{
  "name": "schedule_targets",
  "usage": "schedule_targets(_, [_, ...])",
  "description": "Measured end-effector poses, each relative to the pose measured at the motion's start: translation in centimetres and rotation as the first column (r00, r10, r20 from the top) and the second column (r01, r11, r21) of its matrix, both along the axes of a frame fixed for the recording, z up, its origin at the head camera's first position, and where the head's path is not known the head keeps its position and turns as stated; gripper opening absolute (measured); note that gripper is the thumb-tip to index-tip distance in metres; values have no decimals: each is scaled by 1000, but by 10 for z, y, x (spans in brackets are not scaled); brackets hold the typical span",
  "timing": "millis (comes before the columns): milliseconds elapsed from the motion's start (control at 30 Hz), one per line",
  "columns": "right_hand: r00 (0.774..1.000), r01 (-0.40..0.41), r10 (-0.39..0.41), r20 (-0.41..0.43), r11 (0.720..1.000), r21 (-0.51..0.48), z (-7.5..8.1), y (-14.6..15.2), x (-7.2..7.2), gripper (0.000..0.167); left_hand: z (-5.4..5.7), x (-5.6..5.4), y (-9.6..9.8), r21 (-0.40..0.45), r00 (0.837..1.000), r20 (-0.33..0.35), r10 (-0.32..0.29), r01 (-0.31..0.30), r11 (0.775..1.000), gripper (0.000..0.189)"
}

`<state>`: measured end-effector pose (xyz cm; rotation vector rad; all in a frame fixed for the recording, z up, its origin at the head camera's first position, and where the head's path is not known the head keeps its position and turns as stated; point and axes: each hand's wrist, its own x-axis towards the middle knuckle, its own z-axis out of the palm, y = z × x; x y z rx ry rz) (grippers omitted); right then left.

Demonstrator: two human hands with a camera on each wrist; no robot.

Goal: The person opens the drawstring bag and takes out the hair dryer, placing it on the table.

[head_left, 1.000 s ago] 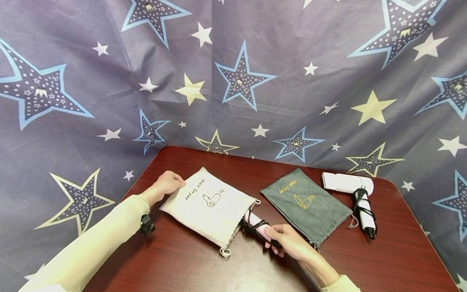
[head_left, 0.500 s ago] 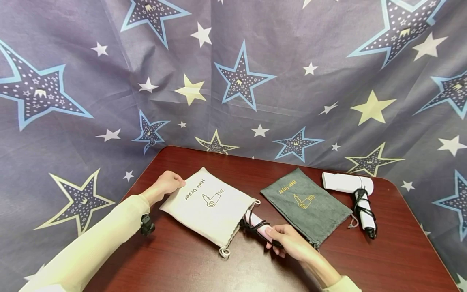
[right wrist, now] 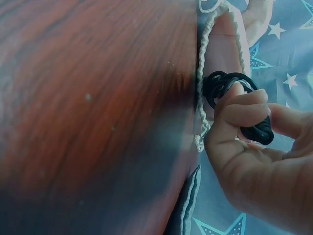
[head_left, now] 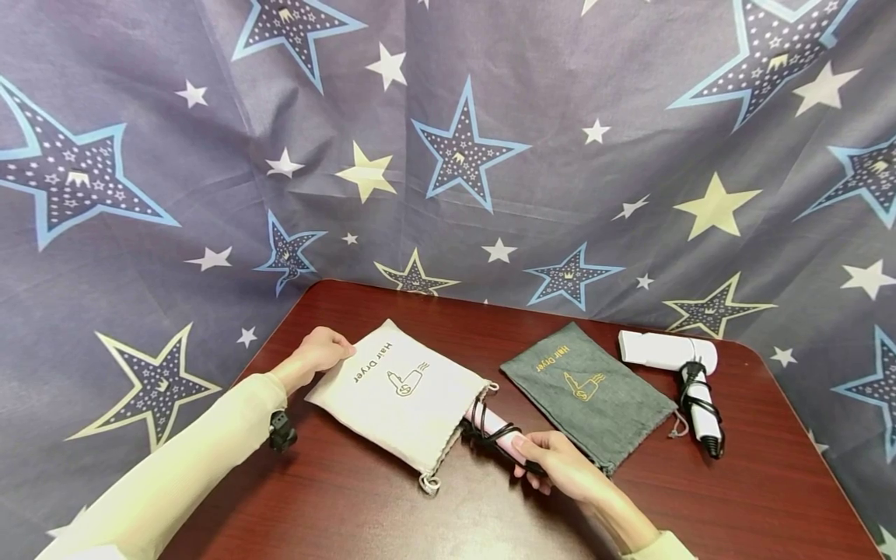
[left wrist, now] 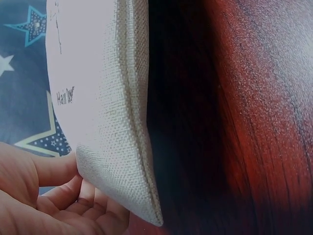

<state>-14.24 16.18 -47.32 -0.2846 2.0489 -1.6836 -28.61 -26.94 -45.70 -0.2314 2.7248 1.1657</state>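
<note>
A cream drawstring bag [head_left: 392, 420] printed "Hair Dryer" lies on the table, its mouth toward the lower right. My left hand [head_left: 322, 351] pinches the upper left edge of its closed end; the left wrist view shows the thumb [left wrist: 56, 169] on the fabric. From the mouth sticks the pink handle of a hair dryer [head_left: 488, 424], wrapped in black cord [right wrist: 222, 85]. My right hand [head_left: 563, 465] grips the handle's outer end, with the thumb on top. The dryer's head is hidden inside the bag.
A grey drawstring bag [head_left: 591, 397], also printed "Hair Dryer", lies flat right of the cream one. Beyond it is a white hair dryer [head_left: 661, 350] with black cord round its handle. A star-patterned cloth [head_left: 448, 233] hangs behind the dark red table [head_left: 336, 498].
My right hand and the pink handle have shifted very slightly to the right. The left hand still holds the bag in the same spot.
</note>
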Motion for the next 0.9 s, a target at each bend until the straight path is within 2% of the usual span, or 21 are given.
schedule_targets(900, [999,11,-10,36,1000,-23,-2,6,2,37,0,1,0,0,1000,-11,22,-22,1000,19])
